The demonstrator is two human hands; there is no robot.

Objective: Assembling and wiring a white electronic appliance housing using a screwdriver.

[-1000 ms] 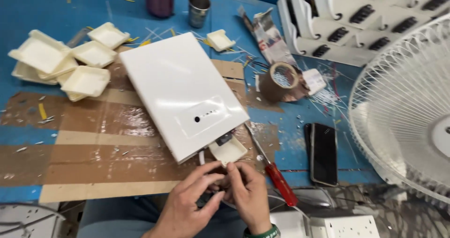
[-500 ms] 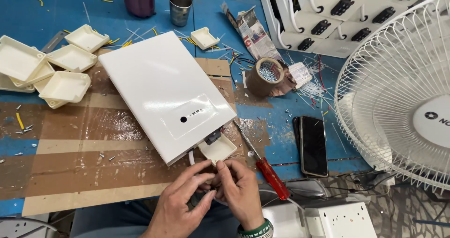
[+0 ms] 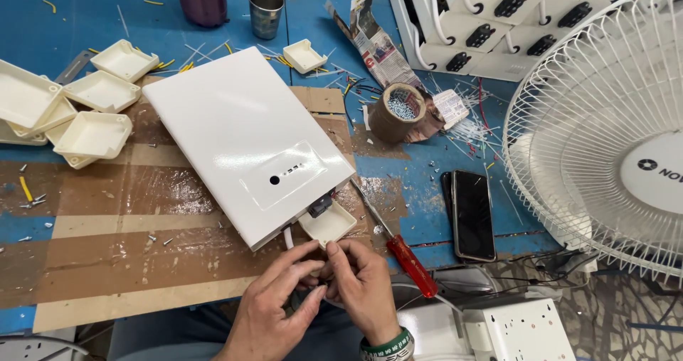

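A white flat rectangular casing [image 3: 238,137] lies tilted on a cardboard sheet [image 3: 142,261] on the blue table. At its near corner sit a small black part [image 3: 320,205] and a small cream plastic tray [image 3: 329,224]. My left hand [image 3: 274,300] and my right hand [image 3: 363,286] meet just below that corner, fingertips pinched together on a small part with a white wire; the part itself is mostly hidden by my fingers. A red-handled screwdriver [image 3: 405,254] lies right of my right hand.
Several cream trays [image 3: 92,130] are stacked at the left. A tape roll holding screws [image 3: 400,110], a black phone [image 3: 473,215], a white fan [image 3: 605,133], a steel cup [image 3: 265,11], white units in a rack [image 3: 491,27] and a white box [image 3: 519,329] surround the work area.
The view has shifted, so the casing and trays sit lower and more to the right in frame. My hands stay together at the casing's near corner, fingers slightly rearranged.
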